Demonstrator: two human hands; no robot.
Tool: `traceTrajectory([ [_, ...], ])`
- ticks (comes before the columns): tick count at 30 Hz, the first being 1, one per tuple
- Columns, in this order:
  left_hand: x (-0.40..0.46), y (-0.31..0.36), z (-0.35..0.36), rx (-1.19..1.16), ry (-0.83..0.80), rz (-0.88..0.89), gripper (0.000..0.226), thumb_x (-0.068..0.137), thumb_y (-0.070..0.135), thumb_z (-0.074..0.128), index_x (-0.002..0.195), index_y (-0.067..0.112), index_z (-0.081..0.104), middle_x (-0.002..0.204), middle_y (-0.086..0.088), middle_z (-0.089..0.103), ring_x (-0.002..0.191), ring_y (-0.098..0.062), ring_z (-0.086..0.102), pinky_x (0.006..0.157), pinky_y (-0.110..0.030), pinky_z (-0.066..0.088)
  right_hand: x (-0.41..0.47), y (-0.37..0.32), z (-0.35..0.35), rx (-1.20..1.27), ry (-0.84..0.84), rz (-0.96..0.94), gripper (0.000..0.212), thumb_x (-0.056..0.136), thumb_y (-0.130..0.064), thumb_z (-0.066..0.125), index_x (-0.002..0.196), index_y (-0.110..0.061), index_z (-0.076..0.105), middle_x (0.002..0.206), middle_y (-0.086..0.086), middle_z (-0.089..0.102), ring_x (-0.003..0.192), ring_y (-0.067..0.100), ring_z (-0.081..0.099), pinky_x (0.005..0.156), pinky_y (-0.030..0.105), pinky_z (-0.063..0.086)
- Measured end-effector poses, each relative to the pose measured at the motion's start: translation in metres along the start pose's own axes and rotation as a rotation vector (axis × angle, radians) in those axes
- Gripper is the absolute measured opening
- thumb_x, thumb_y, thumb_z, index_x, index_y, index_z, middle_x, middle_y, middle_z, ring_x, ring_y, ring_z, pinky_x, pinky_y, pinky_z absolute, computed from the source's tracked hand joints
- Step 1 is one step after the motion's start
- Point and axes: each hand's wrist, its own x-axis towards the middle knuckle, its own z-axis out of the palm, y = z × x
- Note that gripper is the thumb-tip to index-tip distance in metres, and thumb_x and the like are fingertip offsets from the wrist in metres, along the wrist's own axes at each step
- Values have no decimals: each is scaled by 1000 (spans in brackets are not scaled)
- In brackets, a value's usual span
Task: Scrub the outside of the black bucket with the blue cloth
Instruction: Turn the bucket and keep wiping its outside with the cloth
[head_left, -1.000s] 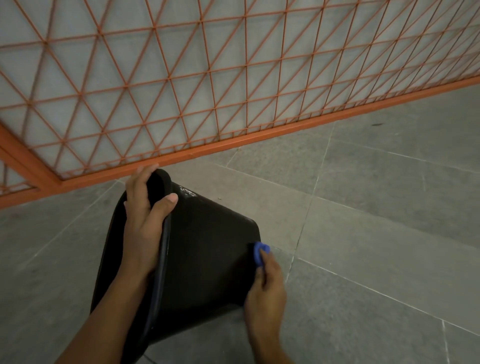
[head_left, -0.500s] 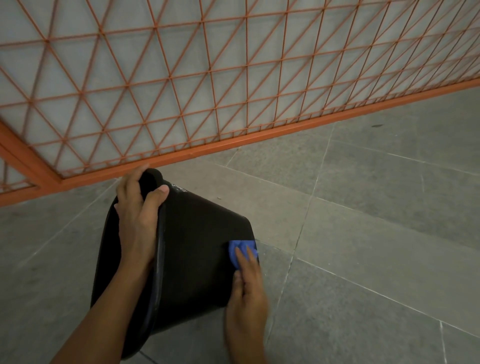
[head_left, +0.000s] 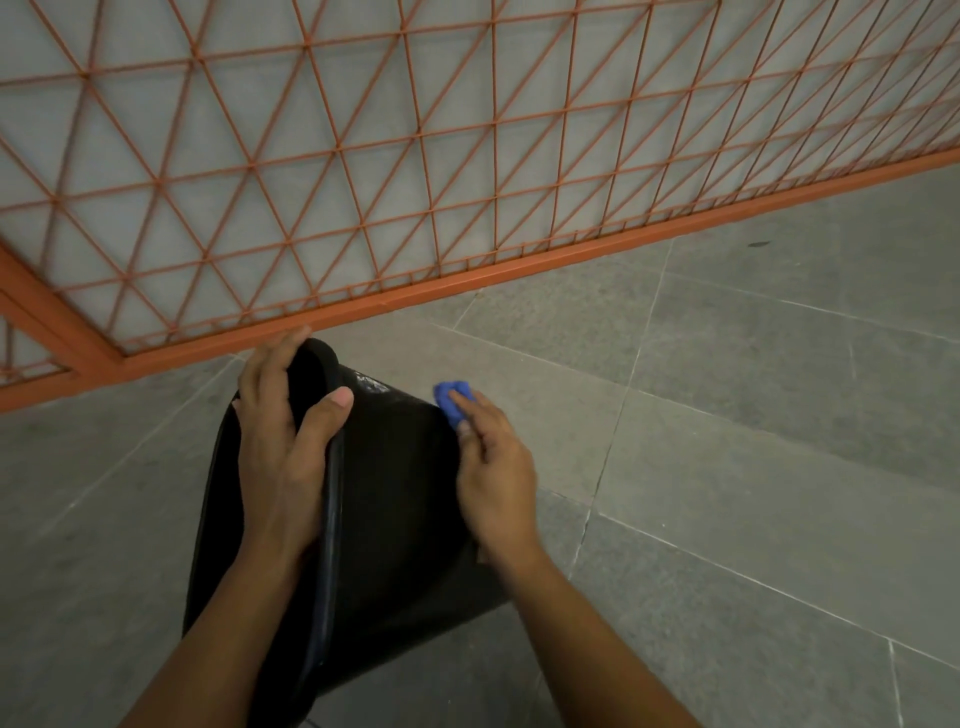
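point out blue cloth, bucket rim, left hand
blue cloth (head_left: 452, 399): head view, on the bunched part beyond the fingertips.
bucket rim (head_left: 332, 499): head view, on the lip's right edge.
left hand (head_left: 280, 452): head view, back of hand.

The round black plastic bucket (head_left: 395, 499) lies tipped on its side, rim under my left fingers (head_left: 270, 374), base end by my right fingertips (head_left: 462, 402). The small bunched blue cloth (head_left: 451, 397) sits pressed beneath them against its upper outer wall.

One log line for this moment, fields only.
left hand: grips black bucket rim | right hand: presses blue cloth on outer wall | bucket: tilted
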Motion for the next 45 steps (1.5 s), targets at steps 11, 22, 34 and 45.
traceTrajectory([
  [11, -4, 4, 1, 14, 1, 21, 62, 72, 51, 43, 130, 29, 45, 142, -7, 41, 133, -23, 36, 109, -38, 29, -78, 56, 5, -41, 254, 340, 42, 94, -8, 43, 132, -24, 39, 142, -7, 36, 129, 8, 36, 106, 9, 17],
  [22, 4, -5, -5, 52, 17, -29, 72, 69, 55, 42, 132, 21, 47, 141, -8, 42, 129, -25, 38, 99, -33, 30, -129, -40, 31, -452, -297, -259, 46, 99, -32, 0, 144, -22, -1, 152, -7, 4, 132, 7, 34, 92, 3, 34],
  [34, -7, -1, -4, 79, -48, 81, 43, 81, 54, 39, 124, 53, 34, 142, 10, 36, 133, -16, 35, 112, -50, 28, -45, -77, 15, 59, -36, -139, 40, 97, -18, 37, 134, -33, 41, 143, -23, 34, 127, -20, 19, 108, 7, 17],
  [45, -16, 3, -14, -13, -212, 230, 56, 80, 39, 47, 134, 30, 38, 147, -6, 37, 139, -13, 31, 114, -26, 25, -49, -71, -1, 95, -50, -253, 37, 96, -10, 39, 130, -19, 49, 140, -10, 44, 131, -7, 29, 111, 22, 27],
])
